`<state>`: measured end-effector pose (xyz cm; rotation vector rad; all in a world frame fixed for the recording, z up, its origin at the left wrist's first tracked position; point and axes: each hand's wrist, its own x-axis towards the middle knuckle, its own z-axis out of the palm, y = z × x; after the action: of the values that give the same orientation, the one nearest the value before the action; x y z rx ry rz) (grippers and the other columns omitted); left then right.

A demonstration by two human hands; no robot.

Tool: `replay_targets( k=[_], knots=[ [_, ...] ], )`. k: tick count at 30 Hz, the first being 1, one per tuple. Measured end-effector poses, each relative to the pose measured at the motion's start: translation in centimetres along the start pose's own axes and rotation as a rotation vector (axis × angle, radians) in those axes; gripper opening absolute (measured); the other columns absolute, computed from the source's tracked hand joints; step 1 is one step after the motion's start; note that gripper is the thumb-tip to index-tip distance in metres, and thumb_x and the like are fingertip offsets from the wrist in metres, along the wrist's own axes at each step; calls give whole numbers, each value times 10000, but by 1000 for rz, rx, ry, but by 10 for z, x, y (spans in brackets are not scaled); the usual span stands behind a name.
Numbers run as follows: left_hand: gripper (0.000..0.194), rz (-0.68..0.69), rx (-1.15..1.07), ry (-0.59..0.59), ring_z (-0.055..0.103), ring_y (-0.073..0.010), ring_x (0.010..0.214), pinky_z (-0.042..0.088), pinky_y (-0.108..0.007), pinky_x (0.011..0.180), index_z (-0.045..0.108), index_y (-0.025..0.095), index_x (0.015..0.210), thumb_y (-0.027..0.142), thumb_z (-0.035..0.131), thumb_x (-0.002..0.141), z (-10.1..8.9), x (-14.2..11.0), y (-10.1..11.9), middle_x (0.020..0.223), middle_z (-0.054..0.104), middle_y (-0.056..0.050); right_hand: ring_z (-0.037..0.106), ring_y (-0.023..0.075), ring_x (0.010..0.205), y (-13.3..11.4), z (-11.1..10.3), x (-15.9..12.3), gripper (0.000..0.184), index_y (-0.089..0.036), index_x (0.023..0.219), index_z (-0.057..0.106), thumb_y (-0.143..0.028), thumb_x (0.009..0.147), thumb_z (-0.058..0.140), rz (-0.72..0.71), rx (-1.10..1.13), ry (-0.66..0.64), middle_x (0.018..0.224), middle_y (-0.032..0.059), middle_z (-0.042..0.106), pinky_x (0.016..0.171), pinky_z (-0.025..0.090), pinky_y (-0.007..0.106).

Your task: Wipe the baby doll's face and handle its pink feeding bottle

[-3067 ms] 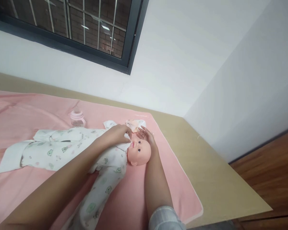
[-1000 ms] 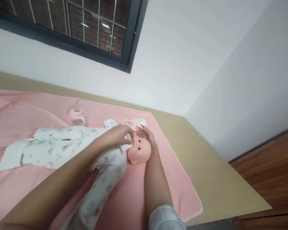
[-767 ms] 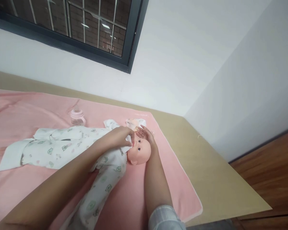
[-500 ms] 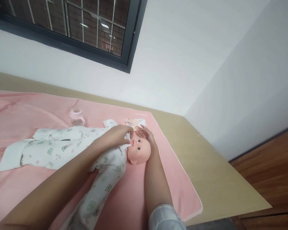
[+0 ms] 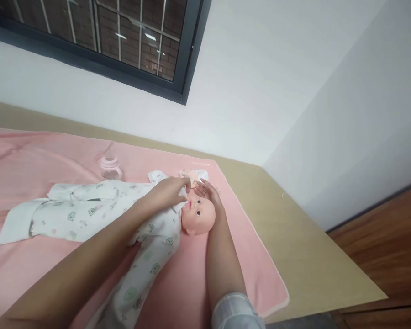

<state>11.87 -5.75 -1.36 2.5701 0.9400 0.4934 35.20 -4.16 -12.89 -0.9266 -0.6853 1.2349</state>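
Observation:
A baby doll (image 5: 199, 220) lies on its back, dressed in a white printed outfit (image 5: 92, 211), its bare head to the right. My left hand (image 5: 171, 189) reaches over its chest, fingers pinched on a white cloth (image 5: 182, 193) beside the doll's mouth. Whether that cloth is separate from the collar is hard to see. Behind the far side of the head is my right hand (image 5: 208, 189), holding nothing, fingers spread and slightly curled, its wrist against the crown. Just past the hands lies a small printed white and peach fabric item (image 5: 200, 174), partly covered.
A pink blanket (image 5: 256, 269) covers much of the wooden tabletop (image 5: 294, 246). On the blanket beyond the doll's legs stands a pink baby bottle with a handle (image 5: 110, 168). A white wall and a dark-framed window (image 5: 188, 50) rise behind.
My left hand has shifted very slightly by the doll's mouth, and less of the white cloth shows. My right hand and the doll stay where they were.

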Motion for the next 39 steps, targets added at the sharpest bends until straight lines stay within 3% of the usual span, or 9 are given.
replay_targets(
  k=[20,31,39],
  knots=[
    [155,-3,-69,119,620,-251,835,412,-310,701,590,218,884,188,526,746,0,2,4,870,690,-16,671,152,837,-2,3,-3,305,-239,970,669,-339,689,737,9,-8,14,982,25,722,907,529,325],
    [183,29,-94,33,646,-258,881,422,-298,678,605,214,893,147,560,728,-1,-6,21,943,706,-15,678,140,843,-2,6,-5,357,-225,1014,652,-329,683,740,1,0,2,940,19,739,888,523,291],
    [184,-3,-50,68,645,-259,863,429,-305,687,606,209,921,147,554,756,2,-5,23,927,707,-24,682,156,875,-1,4,-3,342,-236,1011,654,-364,703,731,-2,-19,6,956,24,740,920,523,320]
  ],
)
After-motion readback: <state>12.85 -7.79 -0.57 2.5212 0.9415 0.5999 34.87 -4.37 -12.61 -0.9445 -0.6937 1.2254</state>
